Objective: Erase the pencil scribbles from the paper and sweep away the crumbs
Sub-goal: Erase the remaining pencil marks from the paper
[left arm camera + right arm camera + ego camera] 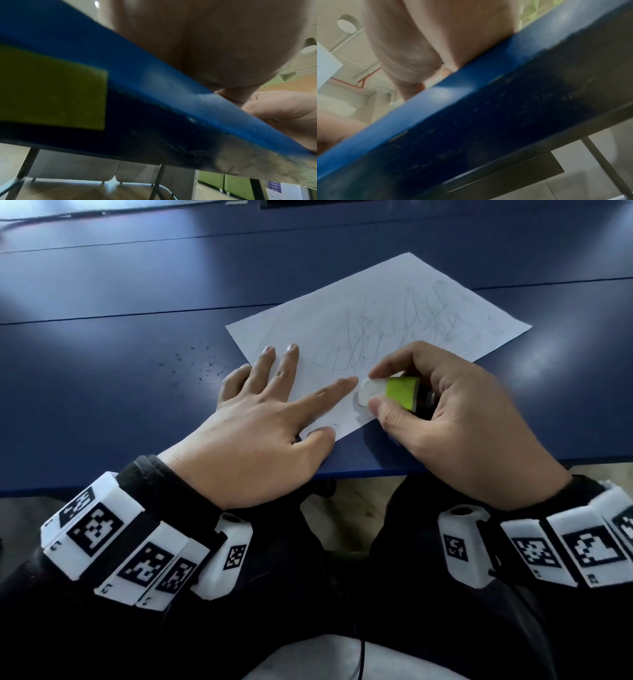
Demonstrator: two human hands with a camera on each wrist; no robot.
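The right hand (455,419) pinches a white eraser (371,392) in a green sleeve, its tip pressed on the near corner of the paper (376,313), below the pencil scribbles (404,320). The left hand (267,422) lies flat with fingers spread on the paper's left edge, forefinger nearly touching the eraser. Dark crumbs (198,368) dot the blue tabletop (102,302) left of the sheet.

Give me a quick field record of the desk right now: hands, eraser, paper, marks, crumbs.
left hand: fingers spread flat, pressing the paper's near-left corner
right hand: pinches the eraser
eraser: white, green sleeve, tip on the paper
paper: lies skewed on the blue table
scribbles: still cover the middle and far part
crumbs: dark specks on the table, left of the paper
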